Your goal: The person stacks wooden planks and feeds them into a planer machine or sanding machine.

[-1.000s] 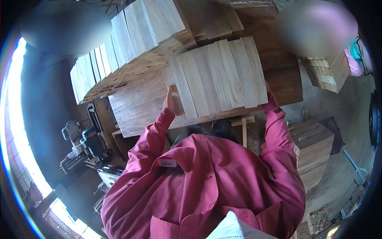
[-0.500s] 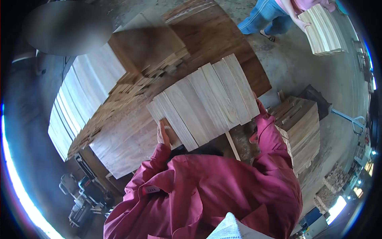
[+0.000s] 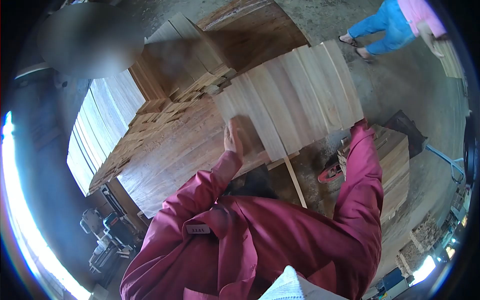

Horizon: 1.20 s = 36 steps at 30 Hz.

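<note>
I hold a bundle of several pale wooden boards (image 3: 295, 97) side by side in front of my chest, over the edge of a big stack of wood. My left hand (image 3: 233, 140) presses against the bundle's left end. My right hand (image 3: 359, 125) grips its right end and is mostly hidden behind the boards; only the red sleeve's cuff shows. Both arms wear red sleeves.
A large pile of stacked boards (image 3: 165, 135) fills the left and centre. A lower board stack (image 3: 395, 165) stands at the right, with a loose wooden strip (image 3: 295, 182) on the floor. Another person in blue trousers (image 3: 395, 25) carries boards at top right. Machines (image 3: 105, 240) stand at lower left.
The bundle has risen and shifted right and away from me, with both hands following. The other person has moved right across the top of the view.
</note>
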{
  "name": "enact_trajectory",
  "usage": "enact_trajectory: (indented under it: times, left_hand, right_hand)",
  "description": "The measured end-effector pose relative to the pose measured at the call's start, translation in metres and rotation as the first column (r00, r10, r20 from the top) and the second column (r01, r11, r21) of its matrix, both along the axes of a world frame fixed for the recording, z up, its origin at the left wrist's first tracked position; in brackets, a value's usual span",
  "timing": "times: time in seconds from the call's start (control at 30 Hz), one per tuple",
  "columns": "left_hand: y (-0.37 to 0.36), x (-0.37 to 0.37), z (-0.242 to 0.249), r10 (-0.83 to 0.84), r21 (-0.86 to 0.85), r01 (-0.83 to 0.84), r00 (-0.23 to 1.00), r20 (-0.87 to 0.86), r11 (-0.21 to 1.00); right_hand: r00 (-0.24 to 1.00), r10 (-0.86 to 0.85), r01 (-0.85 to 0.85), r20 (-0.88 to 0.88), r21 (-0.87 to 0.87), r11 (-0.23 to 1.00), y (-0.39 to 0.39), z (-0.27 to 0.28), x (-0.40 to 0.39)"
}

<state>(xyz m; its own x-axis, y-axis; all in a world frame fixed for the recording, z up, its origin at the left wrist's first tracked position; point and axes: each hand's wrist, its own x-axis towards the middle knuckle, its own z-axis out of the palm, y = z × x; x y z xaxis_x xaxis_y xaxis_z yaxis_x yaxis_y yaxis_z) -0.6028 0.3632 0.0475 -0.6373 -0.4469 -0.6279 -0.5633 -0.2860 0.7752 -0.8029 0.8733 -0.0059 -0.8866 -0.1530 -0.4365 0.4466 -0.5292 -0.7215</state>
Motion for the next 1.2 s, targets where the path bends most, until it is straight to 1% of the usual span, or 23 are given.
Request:
enact_trajectory:
  times: [0.03,0.13,0.23,0.33,0.4,0.43,0.5,0.53,0.57,0.6,0.67,0.73,0.83,0.87,0.9,0.93,0.97,1.0,1.03,1.07,1.1,1.17,1.2]
  left_hand:
    - [0.008,-0.014,0.001,0.007,0.004,-0.007,1.0,0.002,1.0]
    - [0.029,-0.036,0.009,0.022,0.002,-0.022,1.0,0.003,1.0]
    - [0.03,-0.039,0.021,0.018,-0.001,-0.018,1.0,0.014,1.0]
    - [0.03,-0.044,0.041,0.006,-0.012,-0.006,1.0,0.0,1.0]
    - [0.032,-0.045,0.054,0.066,0.055,-0.075,0.987,0.147,0.996]
    - [0.028,-0.039,0.039,0.066,0.04,-0.072,0.988,0.139,0.997]
    - [0.016,-0.033,0.007,-0.046,0.089,0.053,0.996,-0.077,0.995]
    - [0.006,-0.032,0.008,-0.115,0.257,0.133,0.99,-0.084,0.957]
    - [-0.002,-0.03,0.009,-0.116,0.253,0.137,0.988,-0.098,0.958]
    - [-0.008,-0.027,0.018,-0.134,0.246,0.145,0.989,-0.061,0.958]
    - [-0.019,-0.019,0.039,-0.165,0.241,0.157,0.986,0.015,0.958]
    - [-0.035,-0.002,0.056,-0.191,0.246,0.163,0.977,0.093,0.955]
    - [-0.084,0.05,0.02,-0.149,0.298,0.132,0.988,0.036,0.945]
    - [-0.099,0.065,0.024,-0.167,0.319,0.141,0.984,0.056,0.937]
    - [-0.117,0.081,0.028,-0.18,0.338,0.145,0.981,0.073,0.93]
    - [-0.134,0.098,0.027,-0.222,0.319,0.185,0.971,0.085,0.929]
    - [-0.151,0.115,0.026,-0.259,0.296,0.221,0.961,0.097,0.929]
    - [-0.167,0.133,0.029,-0.263,0.316,0.224,0.961,0.084,0.922]
    - [-0.181,0.152,0.032,-0.269,0.265,0.238,0.959,0.087,0.934]
    - [-0.196,0.168,0.034,-0.266,0.212,0.243,0.96,0.088,0.947]
    - [-0.213,0.185,0.033,-0.249,0.229,0.226,0.966,0.076,0.947]
    - [-0.246,0.224,0.031,-0.208,0.236,0.196,0.978,0.028,0.952]
    - [-0.258,0.243,0.035,-0.169,0.228,0.161,0.985,0.017,0.96]
  right_hand:
    - [1.0,-0.012,0.012,0.013,0.007,1.0,0.014,-0.013,-0.02]
    - [0.997,-0.056,0.055,0.048,0.018,0.998,0.04,-0.042,-0.042]
    - [0.989,-0.116,0.114,0.096,0.031,0.993,0.057,-0.08,-0.059]
    - [0.976,-0.18,0.175,0.119,0.049,0.983,0.07,-0.102,-0.063]
    - [0.968,-0.212,0.207,0.134,0.051,0.977,0.07,-0.116,-0.059]
    - [0.963,-0.229,0.223,0.14,0.054,0.973,0.068,-0.123,-0.062]
    - [0.954,-0.268,0.26,0.138,0.069,0.963,0.066,-0.122,-0.067]
    - [0.949,-0.286,0.277,0.133,0.081,0.957,0.051,-0.117,-0.065]
    - [0.944,-0.302,0.292,0.129,0.095,0.952,0.047,-0.106,-0.046]
    - [0.94,-0.316,0.303,0.128,0.112,0.946,0.042,-0.102,-0.06]
    - [0.932,-0.34,0.321,0.123,0.152,0.935,0.035,-0.086,-0.054]
    - [0.925,-0.362,0.334,0.118,0.202,0.921,0.053,-0.065,-0.006]
    - [0.885,-0.455,0.406,0.095,0.319,0.856,0.012,-0.011,0.033]
    - [0.865,-0.495,0.436,0.078,0.368,0.821,-0.016,0.01,0.019]
    - [0.847,-0.529,0.462,0.059,0.412,0.785,-0.004,0.034,0.033]
    - [0.817,-0.57,0.493,0.089,0.406,0.769,-0.001,0.046,0.057]
    - [0.786,-0.606,0.522,0.121,0.396,0.756,-0.008,0.04,0.086]
    - [0.786,-0.61,0.525,0.101,0.411,0.745,0.036,-0.038,0.118]
    - [0.803,-0.558,0.596,-0.208,0.296,0.747,0.065,-0.109,0.154]
    - [0.809,-0.542,0.588,-0.227,0.307,0.749,0.013,-0.056,0.19]
    - [0.598,-0.802,0.672,0.007,0.542,0.506,-0.047,-0.004,0.207]
    - [0.653,-0.737,0.557,-0.175,0.771,0.31,-0.13,0.026,0.28]
    - [0.755,-0.595,0.498,-0.275,0.831,0.248,-0.168,0.037,0.316]
